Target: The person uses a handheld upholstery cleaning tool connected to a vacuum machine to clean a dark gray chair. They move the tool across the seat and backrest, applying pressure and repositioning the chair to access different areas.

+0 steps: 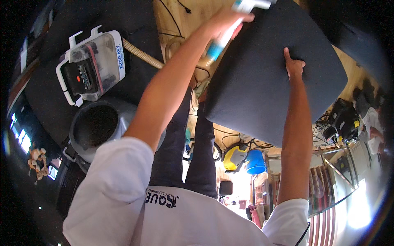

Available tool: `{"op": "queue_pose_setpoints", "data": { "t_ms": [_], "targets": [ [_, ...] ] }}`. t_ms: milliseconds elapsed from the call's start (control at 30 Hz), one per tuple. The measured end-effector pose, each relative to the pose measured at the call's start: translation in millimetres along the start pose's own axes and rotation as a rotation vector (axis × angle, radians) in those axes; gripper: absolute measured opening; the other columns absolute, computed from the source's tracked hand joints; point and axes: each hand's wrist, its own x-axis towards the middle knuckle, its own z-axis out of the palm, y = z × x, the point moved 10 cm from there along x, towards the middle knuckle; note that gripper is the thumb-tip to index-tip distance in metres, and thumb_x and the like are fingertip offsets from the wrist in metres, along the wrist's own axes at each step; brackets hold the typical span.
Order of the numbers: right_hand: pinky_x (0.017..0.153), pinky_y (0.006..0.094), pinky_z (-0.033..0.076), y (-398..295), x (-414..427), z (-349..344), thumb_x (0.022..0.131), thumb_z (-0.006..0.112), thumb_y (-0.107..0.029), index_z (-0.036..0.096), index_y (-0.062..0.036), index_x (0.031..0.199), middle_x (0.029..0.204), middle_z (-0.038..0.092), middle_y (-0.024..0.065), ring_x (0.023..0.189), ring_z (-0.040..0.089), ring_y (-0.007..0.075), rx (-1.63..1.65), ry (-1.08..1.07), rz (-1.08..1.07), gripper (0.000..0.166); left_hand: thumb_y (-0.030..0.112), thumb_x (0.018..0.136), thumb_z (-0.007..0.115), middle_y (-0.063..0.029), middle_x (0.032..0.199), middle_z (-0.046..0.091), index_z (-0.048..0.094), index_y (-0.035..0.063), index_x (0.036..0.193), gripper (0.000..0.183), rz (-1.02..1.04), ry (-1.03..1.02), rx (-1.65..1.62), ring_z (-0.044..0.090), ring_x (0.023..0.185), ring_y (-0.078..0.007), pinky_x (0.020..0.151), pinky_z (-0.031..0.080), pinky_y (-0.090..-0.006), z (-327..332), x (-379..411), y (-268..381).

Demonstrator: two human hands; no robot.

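My left hand (227,23) is closed around a white handheld tool with teal parts (226,35), blurred, at the top centre above the edge of a large dark grey cushion (252,83). The tool's kind cannot be told. My right hand (294,66) rests on the cushion's upper face, one digit extended; how the other fingers lie is unclear. The cushion is tilted in the picture, one rounded corner near my legs. At the left, a white machine with a clear tank (106,58) stands on dark upholstery, with a beige corrugated hose (143,55) running from it towards my left forearm.
A grey round container (95,126) is left of my legs. Beyond the cushion's lower edge are a yellow-and-black machine (235,156), a blue bucket (256,162) and cables. A black machine (343,118) stands right, beside a metal-framed rack (331,172). Cables cross the wooden floor (169,18).
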Motion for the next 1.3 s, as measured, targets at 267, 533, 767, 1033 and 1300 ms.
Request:
{"op": "queue_pose_setpoints", "data": {
  "t_ms": [267,533,767,1033,1300],
  "targets": [
    [0.105,0.0484,0.042,-5,-9,-6,0.065,0.07,-0.078,0.03,0.0176,0.129,0.132,0.045,0.036,0.126,0.047,0.0466,-0.016,0.017,0.006,0.122,0.029,0.085,0.065,-0.0013,0.059,0.047,0.054,0.0122,0.076,0.022,-0.103,-0.094,-0.348,0.046,0.045,-0.0156,0.041,0.04,-0.0313,15,89,11],
    [0.103,0.0502,0.043,-15,-16,-6,0.067,0.068,-0.079,0.033,0.017,0.124,0.126,0.048,0.0352,0.121,0.049,0.0498,-0.005,0.026,-0.055,0.117,0.031,0.085,0.065,-0.0014,0.061,0.048,0.056,0.0093,0.083,0.024,-0.1,-0.081,-0.392,0.047,0.046,-0.0155,0.042,0.042,-0.0313,18,83,21],
    [0.105,0.0488,0.042,-4,-10,-3,0.067,0.07,-0.077,0.03,0.0191,0.129,0.132,0.045,0.0352,0.126,0.046,0.0472,-0.014,0.048,0.0,0.121,0.028,0.084,0.064,-0.0036,0.061,0.049,0.052,0.009,0.079,0.023,-0.255,-0.1,-0.368,0.048,0.047,-0.0169,0.044,0.044,-0.033,37,77,2],
    [0.105,0.0499,0.041,-1,1,2,0.067,0.068,-0.08,0.025,0.021,0.133,0.136,0.042,0.0335,0.128,0.044,0.0464,-0.04,0.047,-0.012,0.128,0.025,0.086,0.067,-0.004,0.06,0.052,0.054,0.0046,0.084,0.024,-0.313,-0.177,-0.263,0.051,0.046,-0.0137,0.045,0.046,-0.0324,47,-10,-97],
    [0.103,0.0508,0.041,3,15,16,0.068,0.058,-0.087,0.017,0.023,0.138,0.139,0.036,0.0327,0.128,0.042,0.0479,-0.064,-0.006,-0.037,0.137,0.025,0.089,0.066,-0.0038,0.053,0.052,0.055,0.0068,0.073,0.027,-0.417,-0.082,-0.14,0.051,0.041,-0.0139,0.039,0.043,-0.0318,56,-134,-212]
  ]
}}
